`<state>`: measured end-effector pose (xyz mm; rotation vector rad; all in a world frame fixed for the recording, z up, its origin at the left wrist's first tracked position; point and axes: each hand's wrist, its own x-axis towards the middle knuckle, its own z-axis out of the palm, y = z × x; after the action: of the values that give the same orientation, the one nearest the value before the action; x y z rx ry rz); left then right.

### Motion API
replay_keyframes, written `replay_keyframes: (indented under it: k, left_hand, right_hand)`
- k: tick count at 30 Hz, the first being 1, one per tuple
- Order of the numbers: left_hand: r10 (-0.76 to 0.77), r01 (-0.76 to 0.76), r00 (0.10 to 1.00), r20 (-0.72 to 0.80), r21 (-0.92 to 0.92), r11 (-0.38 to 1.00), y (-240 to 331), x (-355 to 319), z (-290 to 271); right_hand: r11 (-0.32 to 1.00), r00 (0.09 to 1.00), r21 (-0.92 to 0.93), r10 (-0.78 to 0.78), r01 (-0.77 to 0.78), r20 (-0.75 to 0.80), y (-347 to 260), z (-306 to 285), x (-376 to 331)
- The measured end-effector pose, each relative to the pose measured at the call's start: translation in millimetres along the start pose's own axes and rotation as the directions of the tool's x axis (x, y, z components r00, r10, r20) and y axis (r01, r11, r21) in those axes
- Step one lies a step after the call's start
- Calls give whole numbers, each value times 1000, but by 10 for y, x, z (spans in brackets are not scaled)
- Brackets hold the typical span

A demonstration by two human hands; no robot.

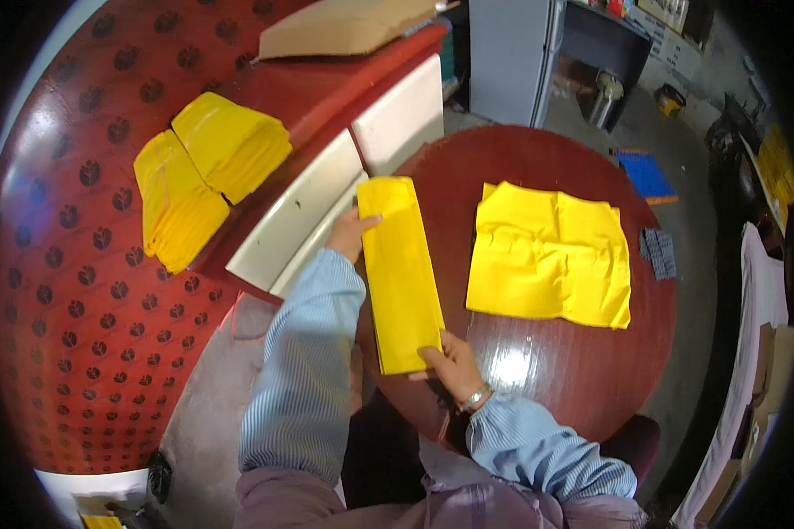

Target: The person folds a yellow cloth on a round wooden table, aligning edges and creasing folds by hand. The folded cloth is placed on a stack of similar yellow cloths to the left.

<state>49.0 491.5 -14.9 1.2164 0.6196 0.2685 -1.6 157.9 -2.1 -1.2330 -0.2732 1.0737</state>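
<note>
A long folded yellow cloth strip (pixel 400 273) lies on the round dark red table (pixel 582 370). My left hand (pixel 351 234) holds its far left edge, fingers on the cloth. My right hand (pixel 450 363) pinches the near end of the strip at the table's front. An unfolded, creased yellow cloth (pixel 551 254) lies flat to the right of the strip, untouched.
Two stacks of folded yellow cloths (pixel 198 181) rest on a red patterned surface (pixel 71 291) at the left. A brown cardboard sheet (pixel 340 26) lies further back. A grey cabinet (pixel 512 57), a metal bucket (pixel 605 95) and a blue mat (pixel 644 172) are on the floor beyond.
</note>
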Motion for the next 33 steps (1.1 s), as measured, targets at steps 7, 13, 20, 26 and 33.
replay_keyframes:
  k: [7, 13, 20, 26, 33]
  left_hand:
    - [23, -25, 1000, 16, 143, 989, 125, 29, 32]
    - [14, -6, 999, -39, 189, 982, 194, -49, 119]
    - [25, -10, 998, -66, 225, 974, 171, -32, 112]
    - [45, -29, 996, -73, 209, 977, 161, -6, 121]
    - [45, -19, 994, -96, 250, 968, 211, -72, 181]
  right_hand:
    - [1000, 999, -18, -15, 16, 33, 17, -23, 21]
    - [999, 999, 35, 2, -3, 45, -19, -20, 16]
    - [999, 999, 52, 4, -6, 39, -55, -17, 5]
    - [1000, 999, 26, -3, 2, 33, -59, -7, -1]
    - [998, 1000, 50, 24, -24, -1, -124, 35, -39]
